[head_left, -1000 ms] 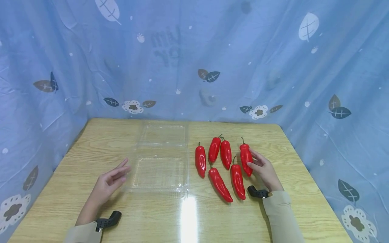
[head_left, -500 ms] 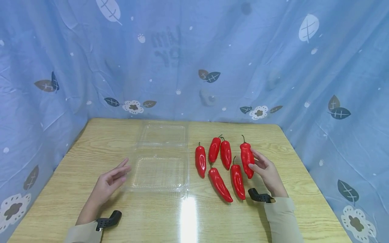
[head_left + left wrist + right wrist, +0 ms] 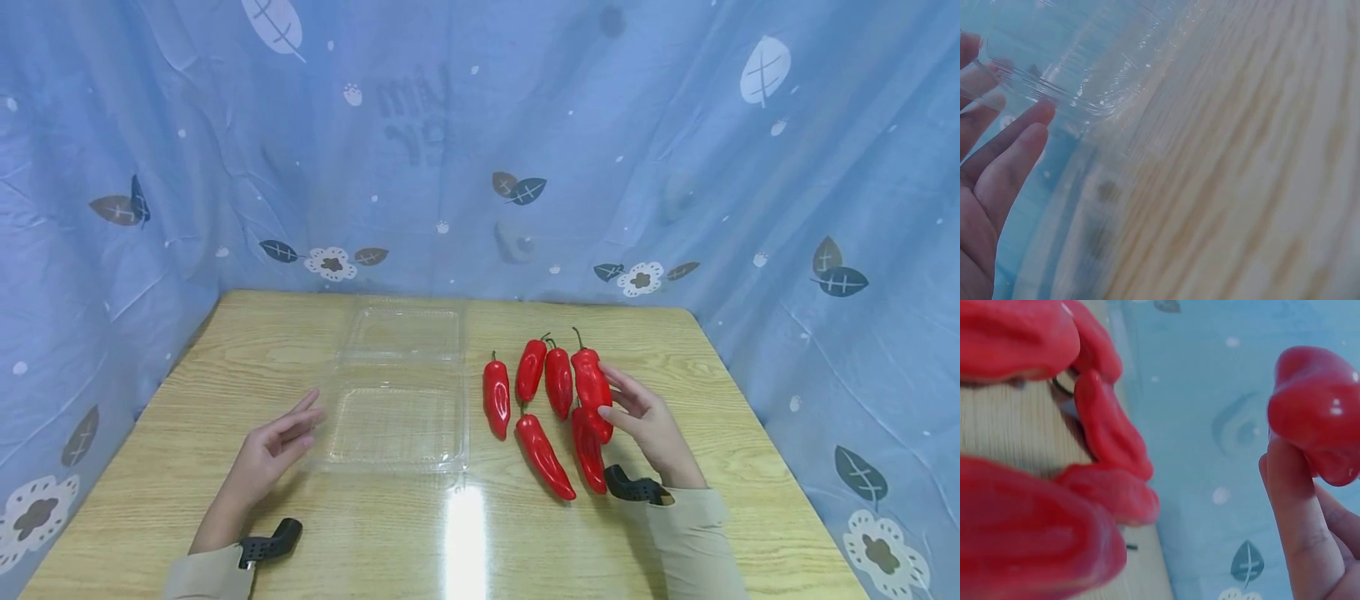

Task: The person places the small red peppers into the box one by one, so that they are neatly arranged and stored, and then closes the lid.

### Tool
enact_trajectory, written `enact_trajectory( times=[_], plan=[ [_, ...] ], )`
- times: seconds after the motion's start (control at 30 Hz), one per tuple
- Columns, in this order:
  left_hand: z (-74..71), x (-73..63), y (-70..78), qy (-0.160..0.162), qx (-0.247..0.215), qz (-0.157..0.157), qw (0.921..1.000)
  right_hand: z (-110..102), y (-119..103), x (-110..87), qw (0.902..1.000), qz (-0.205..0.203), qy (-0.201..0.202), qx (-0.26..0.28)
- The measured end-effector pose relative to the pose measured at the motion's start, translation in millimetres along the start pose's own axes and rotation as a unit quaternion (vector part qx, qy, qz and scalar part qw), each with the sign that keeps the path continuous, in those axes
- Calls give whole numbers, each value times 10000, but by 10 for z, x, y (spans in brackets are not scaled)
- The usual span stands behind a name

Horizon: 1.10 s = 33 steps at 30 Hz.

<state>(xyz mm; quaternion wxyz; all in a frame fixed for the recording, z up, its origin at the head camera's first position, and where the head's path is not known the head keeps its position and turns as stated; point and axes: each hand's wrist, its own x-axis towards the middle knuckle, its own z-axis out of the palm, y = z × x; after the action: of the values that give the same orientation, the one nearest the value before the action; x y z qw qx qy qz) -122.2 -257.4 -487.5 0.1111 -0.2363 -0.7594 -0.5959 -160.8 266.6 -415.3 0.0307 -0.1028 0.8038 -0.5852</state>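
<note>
Red pepper (image 3: 592,385) pinched in R hand (image 3: 649,423), L hand (image 3: 272,447) nr clear tray (image 3: 397,429)

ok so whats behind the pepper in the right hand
From the head camera, the held pepper partly hides another red pepper. That one's lower end and left edge show; part of its upper body is covered and cannot be seen.

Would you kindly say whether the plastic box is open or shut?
The box is open: both halves lie spread on the table, one beyond the other.
</note>
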Motion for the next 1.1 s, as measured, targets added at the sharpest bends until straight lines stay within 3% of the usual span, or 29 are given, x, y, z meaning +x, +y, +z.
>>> enact_trajectory(
  times=[0.63,1.1],
  plan=[
    [19,-5,9,21,-122,150,9998,426,-179,194,9920,210,-1245,-12],
    [23,-3,14,48,-52,95,9999,664,-425,442,9817,-80,-1900,44]
  ],
)
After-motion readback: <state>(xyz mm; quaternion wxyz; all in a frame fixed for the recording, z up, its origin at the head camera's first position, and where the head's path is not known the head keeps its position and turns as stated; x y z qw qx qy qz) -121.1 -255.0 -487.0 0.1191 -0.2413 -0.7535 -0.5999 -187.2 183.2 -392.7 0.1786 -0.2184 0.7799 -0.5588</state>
